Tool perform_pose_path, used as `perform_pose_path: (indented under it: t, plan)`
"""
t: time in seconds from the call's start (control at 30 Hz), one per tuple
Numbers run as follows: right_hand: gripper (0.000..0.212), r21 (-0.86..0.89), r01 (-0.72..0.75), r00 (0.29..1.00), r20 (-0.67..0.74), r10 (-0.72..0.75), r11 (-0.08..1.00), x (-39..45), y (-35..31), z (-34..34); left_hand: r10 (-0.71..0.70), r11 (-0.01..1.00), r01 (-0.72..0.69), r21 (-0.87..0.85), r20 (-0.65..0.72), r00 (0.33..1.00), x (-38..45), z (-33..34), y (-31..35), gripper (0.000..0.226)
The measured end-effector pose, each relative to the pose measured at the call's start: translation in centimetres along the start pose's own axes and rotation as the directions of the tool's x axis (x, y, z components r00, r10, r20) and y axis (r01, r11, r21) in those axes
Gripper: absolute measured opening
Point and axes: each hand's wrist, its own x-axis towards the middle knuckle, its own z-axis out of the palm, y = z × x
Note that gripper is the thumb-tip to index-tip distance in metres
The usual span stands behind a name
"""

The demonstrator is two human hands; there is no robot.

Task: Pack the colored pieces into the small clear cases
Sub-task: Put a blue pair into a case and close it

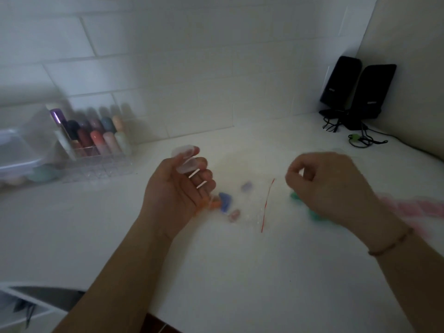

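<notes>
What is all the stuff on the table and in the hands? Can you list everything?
Clear case: one, see-through, held open in left fingers.
Zip bag: one, clear with a red strip, flat between the hands.
Colored pieces: blue, pale purple, pink, orange, green; on and beside the bag.
Clear organizer: one, holding many colored sticks, back left.
Storage box: one, clear, far left.
Speakers: two, black, back right corner, with cables.
Pink thing: blurred, right edge.
Left hand: palm up.
Right hand: fingertips pinched; anything held is too blurred to tell.
</notes>
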Motion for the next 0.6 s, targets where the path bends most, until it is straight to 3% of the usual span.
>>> perform_pose_path:
  t: [0.07,0.13,0.2,0.27,0.37,0.47,0.6]
  plan:
    - [0.02,-0.121,0.027,0.952,0.307,0.011,0.992,0.0,0.4,0.2,-0.004,1.0,0.006,0.018,-0.125,0.992,0.4,-0.5,0.2,0.018]
    - [0.013,-0.076,0.059,0.914,0.406,-0.023,0.995,-0.3,0.2,1.1,-0.003,0.999,0.012,0.036,-0.237,0.972,0.8,-0.8,0.0,0.016]
    - [0.009,-0.015,0.09,0.916,0.393,-0.077,0.996,-0.5,-0.4,2.2,0.022,0.999,-0.003,0.054,-0.354,0.935,1.2,-1.2,-0.2,0.025]
    - [0.023,-0.001,0.124,0.916,0.384,-0.114,0.992,-0.6,-1.0,3.2,0.043,0.997,-0.011,0.078,-0.422,0.906,1.5,-1.4,-0.5,0.027]
    - [0.039,-0.068,0.209,0.911,0.375,-0.169,0.976,-0.6,-1.8,4.6,0.007,0.998,0.023,0.066,-0.421,0.907,1.7,-1.4,-0.9,0.026]
    - [0.055,-0.16,0.398,0.874,0.365,-0.32,0.904,-0.5,-2.2,5.9,-0.025,0.996,0.058,0.066,-0.42,0.907,1.6,-1.2,-1.0,0.027]
    - [0.045,-0.247,0.469,0.852,0.38,-0.361,0.848,-0.5,-1.6,6.9,-0.04,0.994,0.076,0.077,-0.391,0.919,1.4,-1.0,-1.1,0.029]
